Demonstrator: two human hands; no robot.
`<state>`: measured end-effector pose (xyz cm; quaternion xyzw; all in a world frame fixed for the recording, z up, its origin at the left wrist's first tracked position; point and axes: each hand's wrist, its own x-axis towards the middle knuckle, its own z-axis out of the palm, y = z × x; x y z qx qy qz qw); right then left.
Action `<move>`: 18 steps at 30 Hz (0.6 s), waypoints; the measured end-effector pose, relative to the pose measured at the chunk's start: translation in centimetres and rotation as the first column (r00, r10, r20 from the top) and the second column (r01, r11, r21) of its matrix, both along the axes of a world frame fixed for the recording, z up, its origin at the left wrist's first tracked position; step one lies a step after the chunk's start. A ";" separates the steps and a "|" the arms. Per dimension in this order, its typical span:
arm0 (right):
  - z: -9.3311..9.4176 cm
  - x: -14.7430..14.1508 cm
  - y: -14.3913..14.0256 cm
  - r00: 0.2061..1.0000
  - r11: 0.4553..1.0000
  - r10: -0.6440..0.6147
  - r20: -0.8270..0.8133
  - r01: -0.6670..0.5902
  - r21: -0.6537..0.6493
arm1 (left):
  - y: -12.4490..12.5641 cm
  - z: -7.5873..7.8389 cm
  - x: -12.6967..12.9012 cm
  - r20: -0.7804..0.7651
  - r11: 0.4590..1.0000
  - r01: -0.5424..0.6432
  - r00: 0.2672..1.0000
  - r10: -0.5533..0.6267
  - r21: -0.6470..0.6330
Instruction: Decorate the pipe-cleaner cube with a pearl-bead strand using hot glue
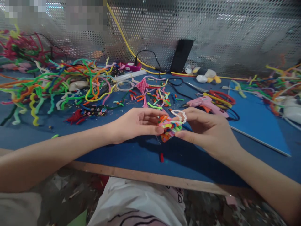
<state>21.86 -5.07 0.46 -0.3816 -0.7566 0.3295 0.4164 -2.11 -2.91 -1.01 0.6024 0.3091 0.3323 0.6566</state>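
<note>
Between my two hands, just above the blue tabletop, is a small multicoloured pipe-cleaner ornament (168, 128) with a loop of white pearl beads (182, 116) at its upper right. My left hand (138, 124) pinches its left side, thumb in front and fingers behind. On the other side, my right hand (207, 128) grips it between thumb and fingers near the bead loop. Part of the ornament is covered by my fingertips. A short red pipe-cleaner piece (161, 157) lies on the table below it. Cut pipe-cleaner bits (162, 97) are scattered behind my hands.
A pink glue gun (208, 105), scissors with red handles (222, 96) and a blue board (256, 119) lie to the right. Tangled pipe cleaners (87, 78) spread over the left. A black phone (182, 56) leans on the perforated metal panel (225, 31).
</note>
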 end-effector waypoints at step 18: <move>-0.3 0.5 0.4 0.997 0.979 0.033 0.064 -0.045 0.198 | 0.0 -0.1 0.0 -0.088 0.989 -0.129 0.987 0.134 0.069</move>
